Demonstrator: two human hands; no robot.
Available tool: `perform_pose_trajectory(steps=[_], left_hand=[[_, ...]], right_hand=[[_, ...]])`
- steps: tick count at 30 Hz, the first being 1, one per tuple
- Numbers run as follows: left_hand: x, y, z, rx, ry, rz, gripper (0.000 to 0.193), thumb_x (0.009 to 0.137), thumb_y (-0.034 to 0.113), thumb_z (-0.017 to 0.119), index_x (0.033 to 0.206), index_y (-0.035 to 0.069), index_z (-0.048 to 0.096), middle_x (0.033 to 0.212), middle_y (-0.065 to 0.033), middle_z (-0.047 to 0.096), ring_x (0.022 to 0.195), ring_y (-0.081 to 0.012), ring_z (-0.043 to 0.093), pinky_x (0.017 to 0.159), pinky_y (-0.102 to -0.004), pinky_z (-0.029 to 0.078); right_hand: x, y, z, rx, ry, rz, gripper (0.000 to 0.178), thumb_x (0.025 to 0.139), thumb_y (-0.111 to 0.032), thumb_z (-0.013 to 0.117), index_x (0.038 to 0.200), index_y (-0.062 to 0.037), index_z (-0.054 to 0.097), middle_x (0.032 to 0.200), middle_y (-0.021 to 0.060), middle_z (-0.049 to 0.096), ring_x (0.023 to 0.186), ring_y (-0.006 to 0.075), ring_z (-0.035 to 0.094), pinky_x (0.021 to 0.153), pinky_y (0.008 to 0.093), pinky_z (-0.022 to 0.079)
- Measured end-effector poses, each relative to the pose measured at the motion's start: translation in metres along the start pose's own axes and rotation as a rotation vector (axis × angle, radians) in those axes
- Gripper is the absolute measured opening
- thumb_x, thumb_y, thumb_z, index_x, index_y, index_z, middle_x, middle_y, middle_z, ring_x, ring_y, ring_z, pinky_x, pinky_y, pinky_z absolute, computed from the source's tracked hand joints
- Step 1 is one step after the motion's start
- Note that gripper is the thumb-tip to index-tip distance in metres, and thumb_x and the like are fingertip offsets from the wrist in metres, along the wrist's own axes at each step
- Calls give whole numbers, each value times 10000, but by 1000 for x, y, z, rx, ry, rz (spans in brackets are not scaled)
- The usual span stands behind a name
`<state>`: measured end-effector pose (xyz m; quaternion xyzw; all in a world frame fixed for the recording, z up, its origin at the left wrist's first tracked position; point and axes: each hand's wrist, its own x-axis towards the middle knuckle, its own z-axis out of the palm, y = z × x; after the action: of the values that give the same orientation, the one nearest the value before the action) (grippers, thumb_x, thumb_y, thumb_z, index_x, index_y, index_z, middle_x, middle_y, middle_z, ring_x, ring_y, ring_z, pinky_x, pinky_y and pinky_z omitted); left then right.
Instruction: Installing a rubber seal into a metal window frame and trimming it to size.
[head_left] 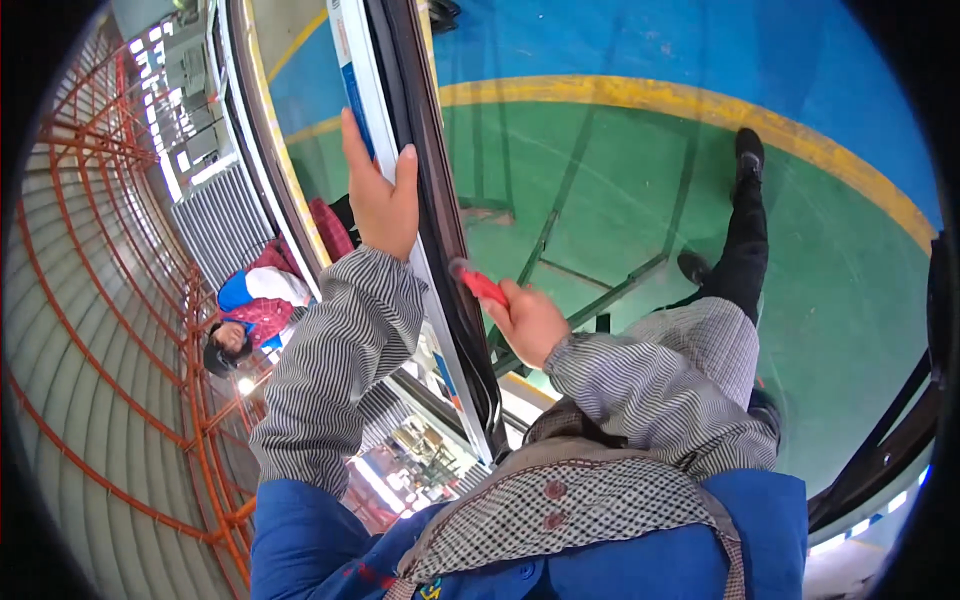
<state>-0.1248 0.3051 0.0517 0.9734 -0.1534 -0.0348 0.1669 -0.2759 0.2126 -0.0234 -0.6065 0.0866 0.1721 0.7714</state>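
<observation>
A long window-like frame (368, 75) with a white bar and a dark edge runs up through the middle of the view. My left hand (387, 208) rests on the white bar, thumb and a finger stretched out on either side of it; its other fingers are hidden. Along the dark side lies a black rubber-like strip (436, 190). In my closed right hand (533, 322) is a red-handled roller (482, 287), its small round tip at the dark edge, just below my left hand.
Green floor (620, 180) with a curved yellow line (620, 92) lies to the right. Dark metal stand bars (600, 300) stand near my legs. At the left, a person in a red plaid sleeve (270, 318) is seen sideways, beyond the frame.
</observation>
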Motion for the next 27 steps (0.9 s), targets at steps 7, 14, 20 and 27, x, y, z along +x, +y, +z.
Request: perform_pose_trajectory(steps=[7, 14, 20, 27], left_hand=[[-3, 1, 1, -35, 21, -16, 688, 908, 116, 552, 1464, -22, 171, 1382, -245, 426, 1243, -308, 482, 1023, -345, 364], [-7, 5, 4, -49, 9, -110, 673, 913, 123, 545, 1458, -25, 179, 1371, -245, 438, 1242, -310, 485, 1014, -341, 373], [18, 8, -1, -24, -33, -187, 600, 923, 191, 543, 1410, -17, 259, 1312, -239, 492, 1191, -325, 523, 986, -365, 393], [45, 11, 5, 166, 72, -201, 521, 898, 250, 578, 1303, -3, 371, 1049, -252, 621, 977, -398, 620, 851, -431, 468]], right_hand=[[38, -21, -16, 133, 62, 76, 280, 925, -310, 558, 971, -38, 604, 786, 231, 629, 735, 382, 635, 636, 468, 480], [58, -34, -30, 36, 81, 57, 351, 931, -374, 529, 998, -35, 590, 824, 246, 630, 780, 406, 633, 660, 468, 489], [43, 17, 12, 6, 64, 95, 338, 921, -390, 541, 889, -54, 569, 727, 210, 609, 729, 413, 618, 641, 481, 483], [83, -13, 7, 21, 320, 90, 283, 925, -361, 544, 951, -79, 559, 825, 219, 630, 776, 409, 625, 654, 499, 494]])
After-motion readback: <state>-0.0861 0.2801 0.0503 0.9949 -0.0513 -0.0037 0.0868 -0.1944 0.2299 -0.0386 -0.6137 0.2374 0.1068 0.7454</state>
